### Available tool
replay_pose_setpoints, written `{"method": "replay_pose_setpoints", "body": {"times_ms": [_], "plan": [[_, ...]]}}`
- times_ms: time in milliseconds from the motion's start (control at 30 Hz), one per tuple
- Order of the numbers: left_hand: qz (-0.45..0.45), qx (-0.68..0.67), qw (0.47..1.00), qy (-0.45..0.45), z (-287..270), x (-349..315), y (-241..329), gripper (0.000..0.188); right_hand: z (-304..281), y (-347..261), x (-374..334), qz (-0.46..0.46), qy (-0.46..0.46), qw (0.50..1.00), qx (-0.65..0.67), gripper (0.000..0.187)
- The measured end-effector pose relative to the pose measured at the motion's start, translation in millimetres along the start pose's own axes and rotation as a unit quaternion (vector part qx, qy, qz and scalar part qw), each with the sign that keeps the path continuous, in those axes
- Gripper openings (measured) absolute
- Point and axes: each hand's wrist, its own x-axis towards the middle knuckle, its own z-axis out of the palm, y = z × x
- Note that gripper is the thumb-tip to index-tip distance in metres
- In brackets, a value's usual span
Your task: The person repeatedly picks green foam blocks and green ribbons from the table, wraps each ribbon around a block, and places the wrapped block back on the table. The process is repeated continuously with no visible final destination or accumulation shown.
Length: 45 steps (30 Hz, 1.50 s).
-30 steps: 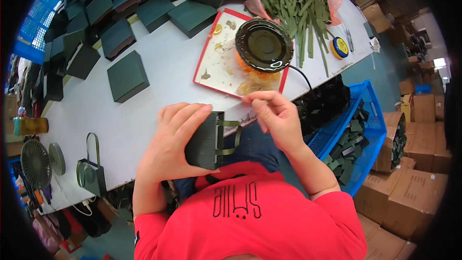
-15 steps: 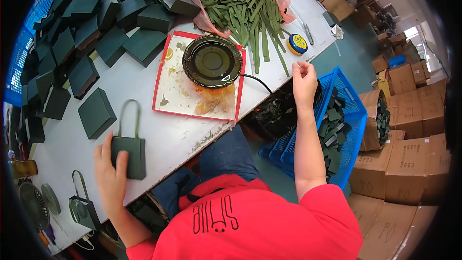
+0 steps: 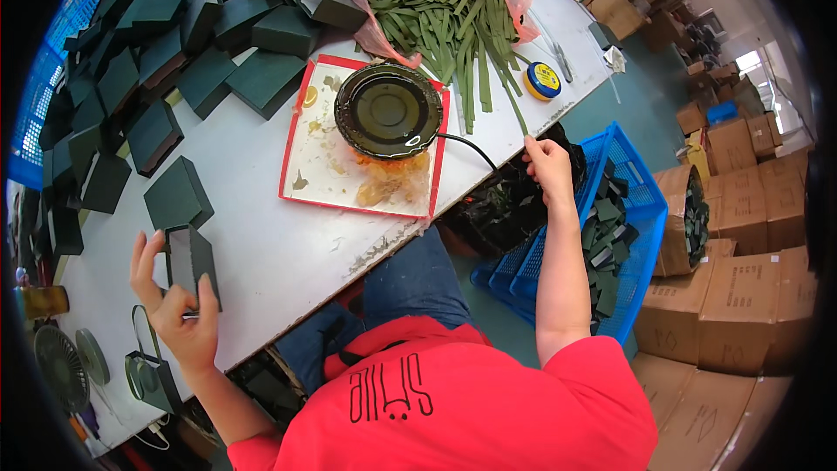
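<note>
White table [image 3: 253, 209] fills the middle of the head view, where a dark green box [image 3: 202, 255] is just beyond the left hand [image 3: 179, 314] and partly covered by it. This hand is spread wide; whether it touches the box, I cannot tell. The right hand [image 3: 547, 166], stretched forward, pinches narrowly the near end of a green strip [image 3: 517, 110].

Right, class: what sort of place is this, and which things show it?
Probably a workshop or small factory for hand assembly: many matching dark green boxes lie heaped on a white table, a pink bag spills loose green strips, and cardboard cartons stand stacked at the right.
</note>
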Motion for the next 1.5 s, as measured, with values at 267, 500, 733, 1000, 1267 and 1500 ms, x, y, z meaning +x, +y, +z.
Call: {"method": "replay_pose_setpoints", "body": {"times_ms": [267,500,733,1000,1267,1500], "plan": [[0.018,0.023,0.965,-0.262,11.0,19.2,34.1,0.033,11.4,-28.5,-25.9,-0.356,0.008,0.925,0.129,0.017],[-0.032,0.108,0.956,-0.27,16.0,20.1,36.2,0.067,32.4,-74.2,-93.8,-0.188,-0.235,0.91,0.283,0.029],[-0.029,0.124,0.962,-0.243,17.0,12.6,36.4,0.074,69.9,-85.4,-125.2,-0.101,-0.284,0.88,0.367,0.02],[-0.058,0.125,0.963,-0.231,17.6,9.0,37.4,0.086,80.0,-86.3,-124.6,-0.002,-0.295,0.89,0.347,0.02],[-0.044,0.129,0.956,-0.261,12.0,7.7,38.3,0.099,87.7,-95.6,-129.1,0.036,-0.303,0.885,0.351,0.014],[-0.068,0.138,0.956,-0.249,10.1,7.1,38.4,0.101,94.7,-94.1,-126.9,0.02,-0.291,0.899,0.325,0.02]]}}
